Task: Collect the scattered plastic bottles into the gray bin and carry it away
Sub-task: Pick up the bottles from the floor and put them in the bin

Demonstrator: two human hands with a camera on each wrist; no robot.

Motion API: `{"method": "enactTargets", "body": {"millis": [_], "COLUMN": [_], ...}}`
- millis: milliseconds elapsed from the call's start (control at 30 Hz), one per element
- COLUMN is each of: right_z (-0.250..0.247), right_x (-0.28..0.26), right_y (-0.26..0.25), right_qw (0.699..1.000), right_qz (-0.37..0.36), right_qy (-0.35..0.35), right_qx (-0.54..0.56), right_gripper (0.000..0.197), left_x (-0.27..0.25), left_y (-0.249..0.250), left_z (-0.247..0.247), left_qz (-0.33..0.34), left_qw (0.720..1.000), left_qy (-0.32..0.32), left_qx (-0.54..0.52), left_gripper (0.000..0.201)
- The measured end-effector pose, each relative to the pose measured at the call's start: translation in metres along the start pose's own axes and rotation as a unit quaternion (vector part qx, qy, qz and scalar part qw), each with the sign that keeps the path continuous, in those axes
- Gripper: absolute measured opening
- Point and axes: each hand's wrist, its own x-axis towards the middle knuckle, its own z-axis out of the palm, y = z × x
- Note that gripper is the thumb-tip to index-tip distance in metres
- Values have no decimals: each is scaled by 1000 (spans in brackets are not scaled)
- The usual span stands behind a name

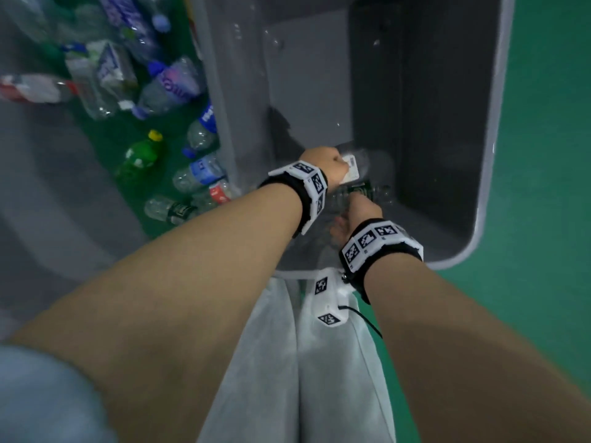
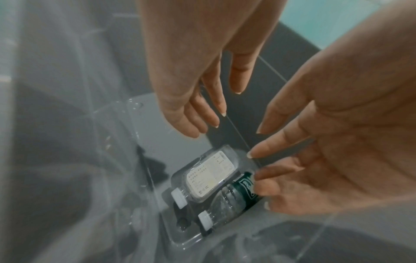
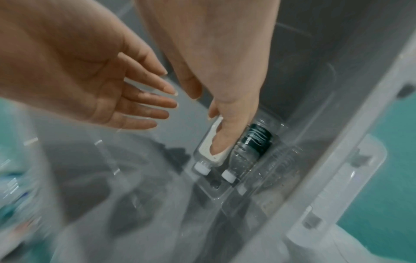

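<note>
Green floor (image 1: 543, 155) carries a gray bin (image 1: 492, 148), and both hands reach down into it. At the bin's bottom, near its front corner, two clear plastic bottles lie side by side with white caps: a white-labelled bottle (image 2: 209, 178) and a dark-labelled bottle (image 2: 234, 195). The left hand (image 2: 337, 142) hangs over them with fingers spread and loose, its lowest fingertips just at the dark label, gripping nothing. The right hand (image 3: 220, 74) also hangs with straight fingers above the white-labelled bottle, holding nothing. Outside the bin's left wall, many scattered bottles (image 1: 198, 174) lie on the floor, among them a green bottle (image 1: 140, 155).
</note>
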Motion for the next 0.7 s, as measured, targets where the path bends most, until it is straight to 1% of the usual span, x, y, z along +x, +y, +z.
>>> {"method": "enactTargets", "body": {"millis": [133, 200, 300, 333, 367, 400, 500, 567, 633, 700], "right_z": [18, 33, 57, 67, 77, 88, 126, 149, 170, 189], "right_x": [-41, -56, -70, -74, -79, -83, -92, -99, -103, -107], "right_y": [-3, -2, 4, 9, 15, 22, 47, 67, 88, 109], "right_qw": [994, 988, 980, 978, 975, 974, 971, 971, 966, 957], "right_qz": [-41, -63, -80, -76, -70, -65, -55, -51, -51, -54], "right_qy": [-40, -55, -78, -91, -107, -117, -125, -112, -116, -122], "right_qx": [-89, -127, -165, -174, -179, -181, -196, -204, -226, -256], "right_gripper": [43, 37, 33, 27, 19, 16, 13, 16, 25, 34], "left_x": [-42, -59, -80, -87, -94, -100, -115, -126, -135, -144], "left_y": [-13, -28, -55, -67, -81, -97, -155, -195, -236, -278], "left_z": [-18, -24, -25, -25, -24, -24, -20, -18, -14, -5], "left_qz": [-22, -42, -66, -78, -92, -104, -147, -183, -209, -231], "left_qw": [995, 987, 965, 955, 945, 935, 909, 885, 872, 866], "left_qy": [42, 62, 83, 91, 99, 109, 142, 163, 169, 164], "left_qx": [-92, -139, -239, -270, -298, -321, -362, -395, -409, -413], "left_gripper": [28, 27, 25, 24, 23, 23, 27, 30, 31, 32]}}
